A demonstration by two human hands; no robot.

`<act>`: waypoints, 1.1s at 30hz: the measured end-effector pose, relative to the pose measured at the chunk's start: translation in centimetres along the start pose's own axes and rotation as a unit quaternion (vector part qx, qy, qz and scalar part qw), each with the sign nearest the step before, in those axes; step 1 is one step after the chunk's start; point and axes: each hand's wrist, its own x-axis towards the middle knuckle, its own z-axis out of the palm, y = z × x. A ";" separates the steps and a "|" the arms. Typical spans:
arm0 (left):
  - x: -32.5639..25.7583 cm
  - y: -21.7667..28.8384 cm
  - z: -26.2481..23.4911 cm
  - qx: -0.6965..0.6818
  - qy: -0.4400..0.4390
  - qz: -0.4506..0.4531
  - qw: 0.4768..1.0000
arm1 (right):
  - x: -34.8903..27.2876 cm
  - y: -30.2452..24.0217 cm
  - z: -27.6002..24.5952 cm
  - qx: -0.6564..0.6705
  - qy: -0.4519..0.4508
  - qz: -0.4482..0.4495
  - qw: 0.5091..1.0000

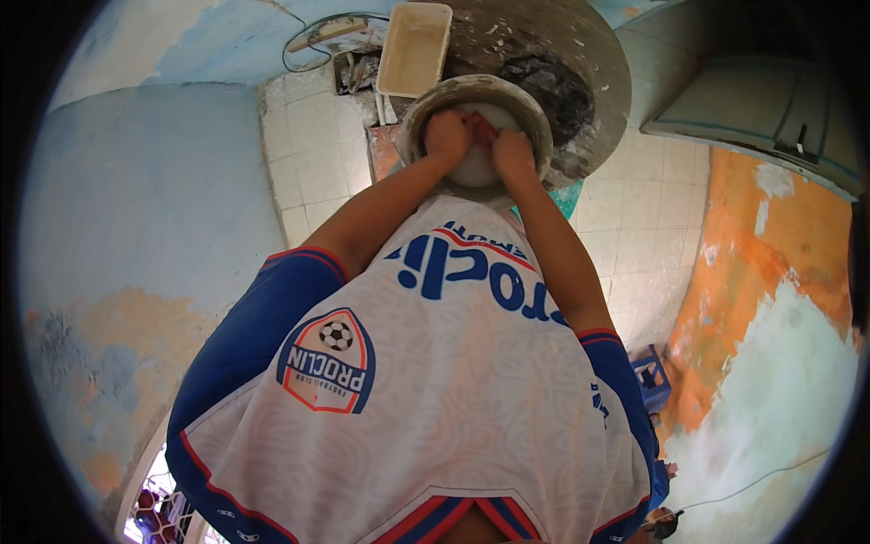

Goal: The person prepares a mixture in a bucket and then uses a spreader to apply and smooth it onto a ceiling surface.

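Observation:
Both of my hands are inside a round, grey-crusted bucket [546,136] that holds cloudy whitish water [473,172]. My left hand [448,134] is at the bucket's left side, its fingers curled inward. Facing it from the right, my right hand [513,150] is bent with closed fingers. Between them, above the water, is a small reddish, wet-looking piece [486,127]. Fingers from both sides meet at it, and its kind is too small and partly hidden to tell.
Behind the bucket, a round, stained table [607,82] carries a crumpled black plastic bag [566,91]. A cream rectangular tub [414,50] sits at the far left of the bucket. A dark cable [299,41] loops near the wall. A blue plastic stool [651,381] stands at the right.

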 end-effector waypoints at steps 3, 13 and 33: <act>0.5 0.6 -0.3 0.004 -0.013 -0.050 0.999 | 0.8 0.7 0.7 0.025 0.007 -0.029 0.999; 0.6 -0.7 0.4 0.000 -0.002 -0.032 0.999 | 0.9 0.7 1.1 0.026 0.010 -0.013 1.000; -2.3 1.2 -6.8 -0.015 0.000 0.252 0.968 | -6.3 -0.6 -6.0 0.139 0.035 -0.073 0.987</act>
